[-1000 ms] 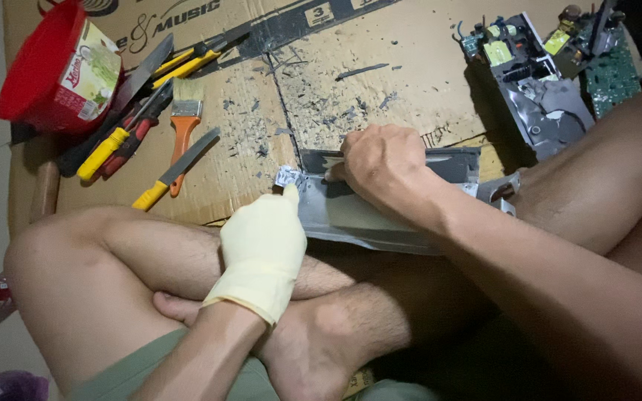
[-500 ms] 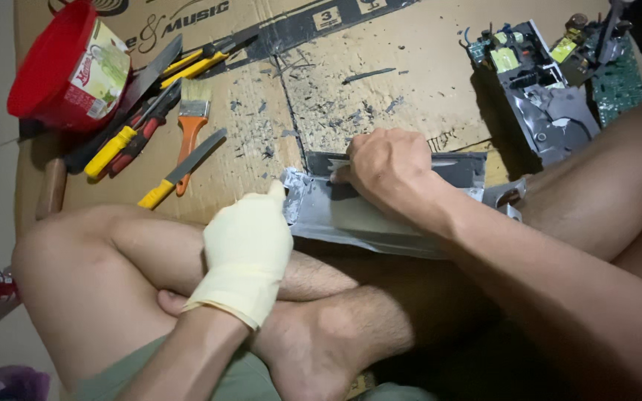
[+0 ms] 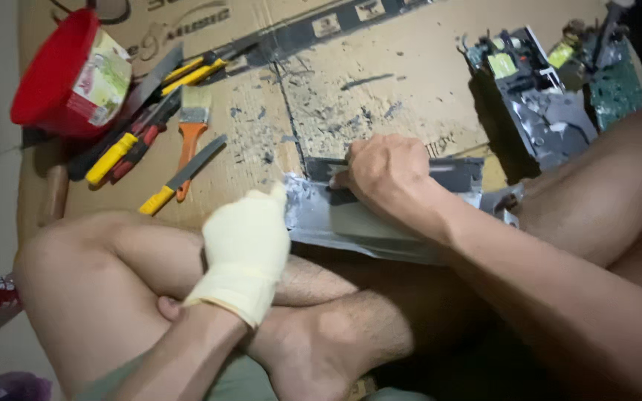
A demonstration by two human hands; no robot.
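Both hands grip a dull grey, seemingly metal panel [image 3: 380, 223].

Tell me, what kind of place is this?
Probably a makeshift repair spot on a home floor. The person sits cross-legged on flattened cardboard, with hand tools and a paintbrush alongside and opened electronics at the far side.
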